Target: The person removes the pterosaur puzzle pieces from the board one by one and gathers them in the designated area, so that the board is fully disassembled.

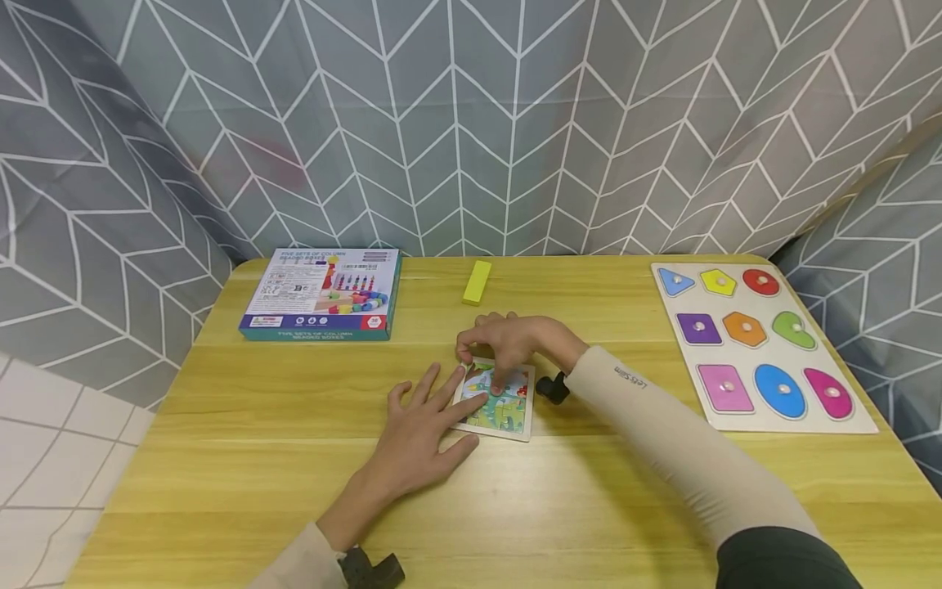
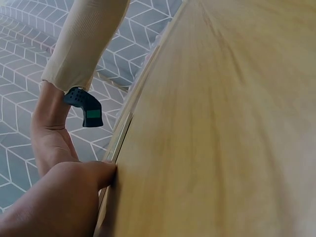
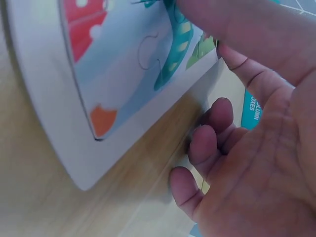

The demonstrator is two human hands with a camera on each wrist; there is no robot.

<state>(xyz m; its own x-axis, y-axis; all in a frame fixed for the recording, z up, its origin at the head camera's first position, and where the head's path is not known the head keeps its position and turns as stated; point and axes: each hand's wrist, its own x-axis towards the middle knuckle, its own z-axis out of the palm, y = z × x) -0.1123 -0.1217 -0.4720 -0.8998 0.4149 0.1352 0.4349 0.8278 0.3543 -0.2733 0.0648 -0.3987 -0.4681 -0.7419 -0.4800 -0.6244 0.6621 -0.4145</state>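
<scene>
A small jigsaw puzzle point(image 1: 508, 417) in a pale frame lies on the table between the two hands; its picture is colourful, and fingers cover part of it. My left hand point(image 1: 415, 446) rests at its left side, fingers spread and mostly straight, with fingertips on the puzzle. In the left wrist view the left thumb point(image 2: 103, 173) is down by the tabletop. From the far side, my right hand point(image 1: 508, 339) grips the puzzle, thumb on its face and index finger at the frame's edge. The right wrist view shows the other right fingers point(image 3: 203, 143) loosely curled beside the frame point(image 3: 84, 170).
A boxed bead toy point(image 1: 320, 294) lies at the back left. A yellow block point(image 1: 477, 283) sits behind the puzzle. On the right is a white knobbed shape board point(image 1: 765, 348) with several coloured shapes. Patterned grey curtains point(image 1: 471, 123) hang behind the wooden table point(image 1: 257, 458).
</scene>
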